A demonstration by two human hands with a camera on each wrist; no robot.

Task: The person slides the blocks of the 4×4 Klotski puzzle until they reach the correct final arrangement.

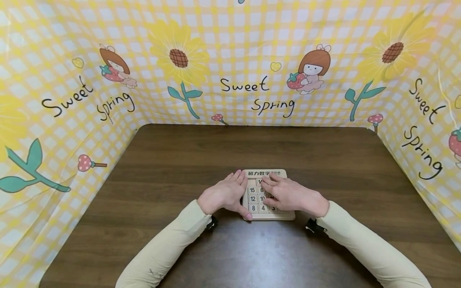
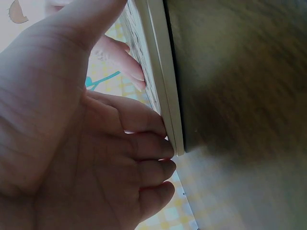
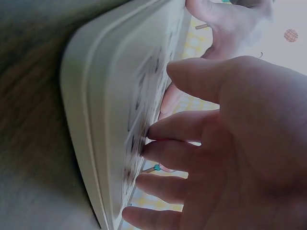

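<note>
A pale wooden number sliding puzzle (image 1: 253, 216) lies flat on the table, with dark characters across its top border and square numbered tiles such as 15, 12 and 8. My left hand (image 1: 226, 195) rests along its left side, fingers extended, with the thumb at the lower left corner. In the left wrist view, fingertips of the left hand (image 2: 110, 158) touch the board's edge. Over the right part of the puzzle lies my right hand (image 1: 288, 193), hiding several tiles. The right wrist view shows fairly straight fingers of the right hand (image 3: 230, 148) with their tips at the tiles.
The dark brown wooden table (image 1: 173, 160) extends around the puzzle on all sides. A yellow checked cloth (image 1: 230, 48) printed with flowers and cartoon figures hangs behind the table and along both sides. Black straps (image 1: 314, 226) sit at the wrists by the cream sleeves (image 1: 169, 248).
</note>
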